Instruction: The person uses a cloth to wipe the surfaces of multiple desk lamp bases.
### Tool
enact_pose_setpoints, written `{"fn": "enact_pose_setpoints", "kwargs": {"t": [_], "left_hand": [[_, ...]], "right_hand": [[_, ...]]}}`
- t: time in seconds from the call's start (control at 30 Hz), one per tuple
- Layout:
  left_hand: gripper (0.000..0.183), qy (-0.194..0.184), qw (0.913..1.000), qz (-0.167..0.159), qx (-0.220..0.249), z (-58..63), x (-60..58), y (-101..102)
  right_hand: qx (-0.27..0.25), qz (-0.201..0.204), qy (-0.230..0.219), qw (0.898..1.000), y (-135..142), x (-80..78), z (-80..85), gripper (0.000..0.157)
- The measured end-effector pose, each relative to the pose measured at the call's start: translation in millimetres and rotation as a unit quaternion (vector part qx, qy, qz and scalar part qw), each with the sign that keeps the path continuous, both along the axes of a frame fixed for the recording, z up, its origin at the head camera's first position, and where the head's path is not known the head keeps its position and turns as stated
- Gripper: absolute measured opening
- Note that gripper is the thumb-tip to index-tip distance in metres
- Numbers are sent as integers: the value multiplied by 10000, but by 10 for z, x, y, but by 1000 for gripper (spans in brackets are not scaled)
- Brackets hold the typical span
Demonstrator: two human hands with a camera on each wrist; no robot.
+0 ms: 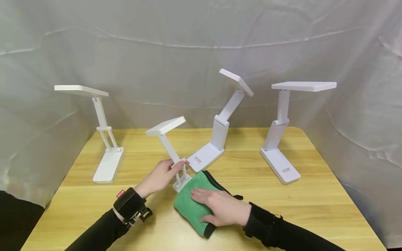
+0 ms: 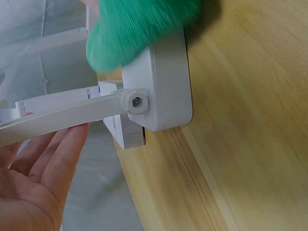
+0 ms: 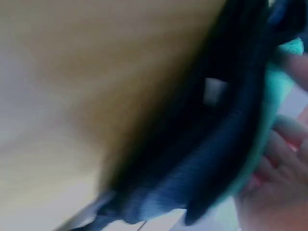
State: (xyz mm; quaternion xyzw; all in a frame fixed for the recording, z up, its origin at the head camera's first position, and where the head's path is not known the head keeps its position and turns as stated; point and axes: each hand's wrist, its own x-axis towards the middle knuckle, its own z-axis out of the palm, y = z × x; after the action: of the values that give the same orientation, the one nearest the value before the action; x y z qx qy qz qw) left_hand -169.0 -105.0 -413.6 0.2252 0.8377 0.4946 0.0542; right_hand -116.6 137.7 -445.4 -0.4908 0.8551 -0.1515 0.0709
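Note:
My left hand (image 1: 161, 176) holds a white folding desk lamp (image 1: 171, 150) at its middle joint, thumb in front and fingers behind the arm. In the left wrist view the lamp's arm (image 2: 72, 114) passes over the fingers, and the base (image 2: 171, 82) stands on the wood. A green cloth (image 1: 185, 204) with black edging covers most of that base. On the cloth my right hand (image 1: 223, 207) lies flat, its fingers stretched out together toward the lamp. The right wrist view is blurred and shows the cloth's dark edging (image 3: 178, 168) beside the hand (image 3: 276, 178).
Three more white desk lamps stand unfolded on the wooden table (image 1: 326, 209): one at the left (image 1: 108, 167), one behind the held lamp (image 1: 207, 157) and one at the right (image 1: 279, 165). A grey fabric sheet (image 1: 176, 76) hangs behind the table and along its sides.

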Motion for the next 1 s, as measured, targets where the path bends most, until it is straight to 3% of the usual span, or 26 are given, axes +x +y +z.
{"fn": "enact_pose_setpoints", "kwargs": {"t": [0.17,0.3,0.4,0.47,0.57,0.67,0.83,1.0], "left_hand": [[43,116,9999,-74,-91,-32,-28,10],[43,46,9999,-136,31,-59,-33,-16],[42,-48,9998,-194,75,-67,-34,-39],[43,-66,9996,-257,55,-64,-35,-47],[42,-28,9996,-270,5,-61,-36,-61],[39,20,9998,-189,-94,-54,-26,-77],[34,108,9991,-142,-381,-37,-36,-64],[39,297,9978,-153,-572,-27,-72,-57]], "right_hand": [[46,343,108,9993,-176,-101,-36,71],[-155,806,292,9962,-187,-56,-89,54],[-515,1076,-99,9928,-68,-15,-104,42],[-721,1058,-444,9908,44,-12,-92,40],[-720,785,-590,9926,146,-56,-65,41],[-431,561,-314,9970,86,-116,-59,49],[-124,662,179,9976,-180,-162,-84,58],[-337,904,-32,9953,-131,-147,-85,47]]}}
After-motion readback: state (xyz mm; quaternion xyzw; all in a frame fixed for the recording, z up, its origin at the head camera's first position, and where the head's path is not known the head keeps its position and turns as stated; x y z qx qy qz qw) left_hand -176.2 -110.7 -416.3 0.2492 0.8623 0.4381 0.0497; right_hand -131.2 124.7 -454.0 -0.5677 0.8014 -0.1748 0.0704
